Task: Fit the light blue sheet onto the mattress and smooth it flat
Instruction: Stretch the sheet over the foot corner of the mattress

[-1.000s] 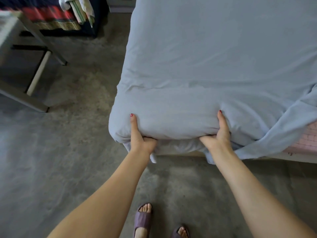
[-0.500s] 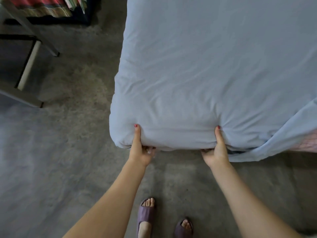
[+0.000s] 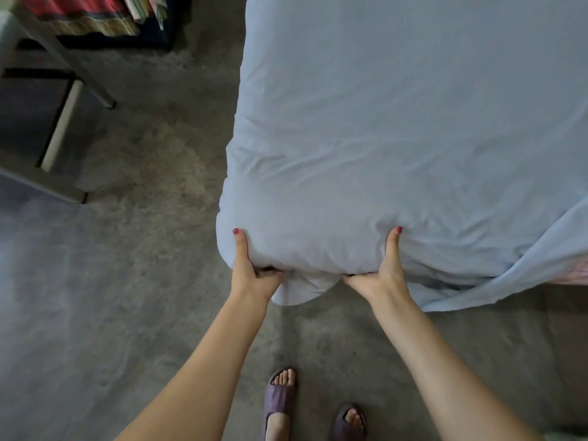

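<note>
The light blue sheet (image 3: 397, 122) covers the mattress and wraps its near left corner. My left hand (image 3: 251, 275) grips that corner from below, thumb up on the sheet, fingers curled under the edge. My right hand (image 3: 381, 275) grips the near edge the same way a little to the right. A loose flap of sheet hangs down between my hands. At the right the sheet hangs untucked and a strip of pink mattress (image 3: 576, 275) shows.
Grey concrete floor (image 3: 111, 297) lies left of and in front of the bed. A metal-legged table frame (image 3: 57, 128) stands at the far left, with patterned fabric (image 3: 79, 14) behind it. My feet in purple slippers (image 3: 280, 396) stand below the bed's edge.
Both hands keep their grip on the corner. A loose fold of sheet now hangs down between them, and the view has shifted slightly.
</note>
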